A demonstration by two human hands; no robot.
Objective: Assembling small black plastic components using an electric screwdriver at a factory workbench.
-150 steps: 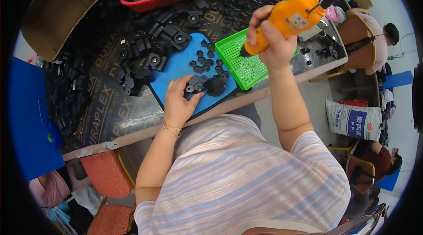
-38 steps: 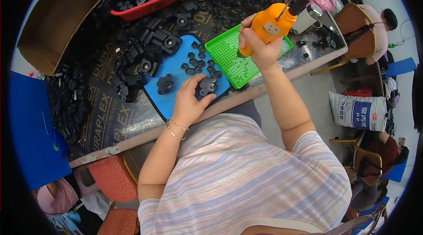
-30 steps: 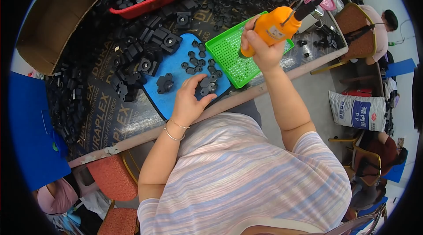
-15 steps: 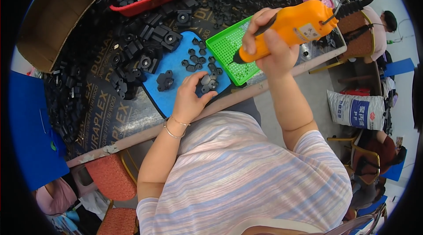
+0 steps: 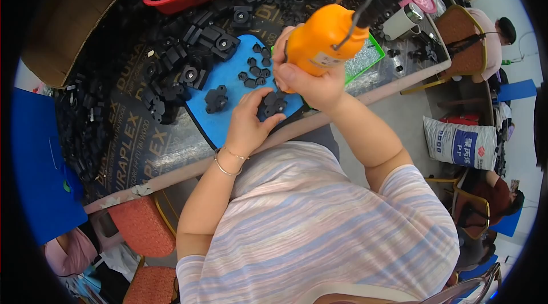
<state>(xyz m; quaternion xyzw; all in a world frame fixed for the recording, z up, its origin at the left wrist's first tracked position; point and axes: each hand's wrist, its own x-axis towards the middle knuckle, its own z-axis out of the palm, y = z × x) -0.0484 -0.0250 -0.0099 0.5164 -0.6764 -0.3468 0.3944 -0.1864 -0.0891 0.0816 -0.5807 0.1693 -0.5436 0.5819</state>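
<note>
Left hand (image 5: 248, 118) grips a black part (image 5: 274, 104) on the blue mat (image 5: 225, 78); right hand (image 5: 311, 84) wraps round an orange power driver (image 5: 322, 39), its lower end near that part. Farther out: loose hexagonal pieces (image 5: 255, 71), a second part (image 5: 216, 100), green tray (image 5: 366, 69) partly hidden by the driver.

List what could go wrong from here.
The orange power tool in the right hand is close to the bare left hand; if it slipped, it might catch those fingers.

The loose small hexagonal pieces lie close to the black part at the left fingertips; a bump could scatter them.
</note>
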